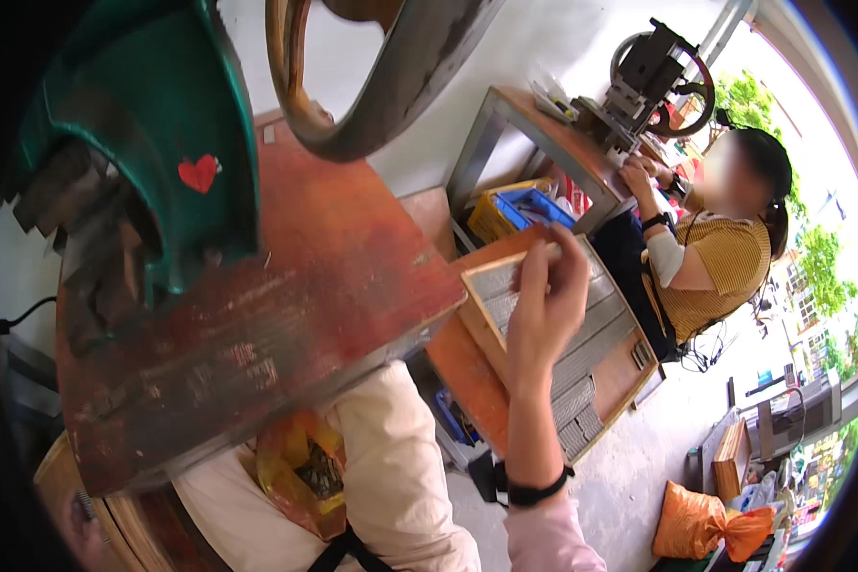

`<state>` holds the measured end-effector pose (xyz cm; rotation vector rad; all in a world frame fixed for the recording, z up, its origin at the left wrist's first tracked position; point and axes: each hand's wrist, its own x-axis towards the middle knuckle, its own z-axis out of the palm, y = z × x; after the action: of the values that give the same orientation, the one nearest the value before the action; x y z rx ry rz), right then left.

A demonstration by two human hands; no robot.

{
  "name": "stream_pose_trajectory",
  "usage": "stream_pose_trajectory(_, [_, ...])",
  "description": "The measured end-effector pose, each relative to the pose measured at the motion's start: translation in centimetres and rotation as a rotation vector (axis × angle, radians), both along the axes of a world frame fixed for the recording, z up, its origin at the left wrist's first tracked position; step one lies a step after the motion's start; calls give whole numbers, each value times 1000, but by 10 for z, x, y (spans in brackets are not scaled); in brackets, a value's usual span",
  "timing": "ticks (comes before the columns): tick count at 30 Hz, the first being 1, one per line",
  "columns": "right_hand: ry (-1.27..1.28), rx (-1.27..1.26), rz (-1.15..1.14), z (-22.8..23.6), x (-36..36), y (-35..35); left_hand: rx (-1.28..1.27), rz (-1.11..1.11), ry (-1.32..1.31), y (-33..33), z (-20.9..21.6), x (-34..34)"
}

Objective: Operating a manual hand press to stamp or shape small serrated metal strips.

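Observation:
My right hand (pixel 549 300), with a dark strap at its wrist, is raised over a shallow wooden tray (pixel 494 319) lined with rows of grey metal pieces (pixel 582 367). Its fingers curl together at the tips; whatever they pinch, if anything, is too small to make out. My left hand (pixel 88 536) shows only dimly at the lower left, beside a curved wooden edge (pixel 129 534), with its fingers hidden in shadow. Left of the tray, a green hand press (pixel 162 114) bearing a red heart sticker stands on a worn red-brown bench (pixel 353 257).
A large metal handwheel (pixel 353 133) hangs over the bench. An open yellow bag of small metal parts (pixel 305 472) lies between my legs. To the right, a person in a yellow top (pixel 725 248) sits working at another press (pixel 648 81). An orange sack (pixel 691 520) is on the floor.

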<state>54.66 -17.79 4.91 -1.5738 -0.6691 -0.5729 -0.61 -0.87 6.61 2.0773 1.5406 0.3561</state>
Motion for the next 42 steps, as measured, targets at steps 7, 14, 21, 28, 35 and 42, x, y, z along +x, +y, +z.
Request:
stream_pose_trajectory(7, [-181, -387, 820, -39, -116, 52, 297, -629, -33, 31, 21, 176])
stream_pose_trajectory(14, [-197, -512, 890, -26, -120, 92, 377, -1002, 64, 54, 22, 282])
stream_pose_trajectory(21, [-55, -653, 1008, -27, -104, 119, 299, -997, 229, 64, -5, 290])
stream_pose_trajectory(28, [475, -380, 1046, -27, -119, 121, 231, -875, -142, 66, -24, 277])
stream_pose_trajectory(35, [1170, 339, 1271, -38, -152, 140, 284, -798, -232, 64, -32, 278])
stream_pose_trajectory(42, [1219, 333, 1306, -37, -141, 138, 270, -785, -212, 65, -40, 276])
